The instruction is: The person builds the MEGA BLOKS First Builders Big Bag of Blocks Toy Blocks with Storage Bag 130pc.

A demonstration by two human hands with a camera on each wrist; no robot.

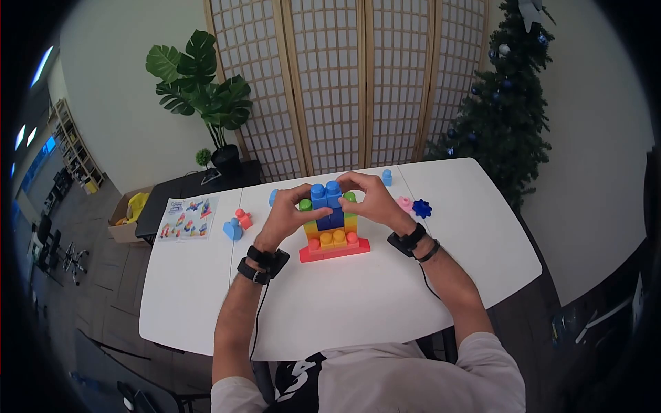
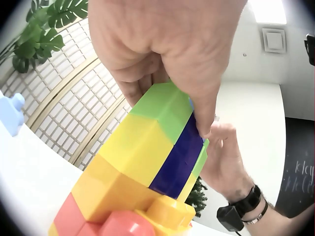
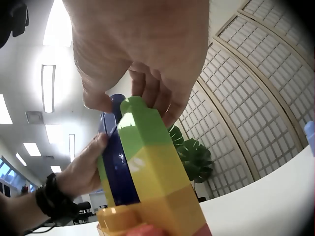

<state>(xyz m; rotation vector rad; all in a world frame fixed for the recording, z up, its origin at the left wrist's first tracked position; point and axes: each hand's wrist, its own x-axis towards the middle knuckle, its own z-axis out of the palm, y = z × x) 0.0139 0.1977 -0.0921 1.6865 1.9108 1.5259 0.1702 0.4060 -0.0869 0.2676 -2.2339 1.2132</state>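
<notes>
A block structure stands upright on the white table, with a red base (image 1: 335, 252), orange and yellow blocks above it, green blocks (image 3: 140, 123) at both sides and dark blue ones (image 2: 178, 156) in the middle. Light blue blocks (image 1: 326, 196) top its centre. The left hand (image 1: 289, 212) grips the upper left of the structure, thumb in front and fingers behind. From the other side, the right hand (image 1: 375, 201) holds the upper right, its thumb at the light blue block. The fingers' far ends are partly hidden behind the blocks.
Blue (image 1: 233, 229) and red (image 1: 244, 219) blocks lie left of the structure, near a printed picture sheet (image 1: 187, 219). Pink (image 1: 405, 204) and dark blue (image 1: 422, 208) gear-shaped pieces lie to the right. Another light blue block (image 1: 387, 177) stands at the table's far edge.
</notes>
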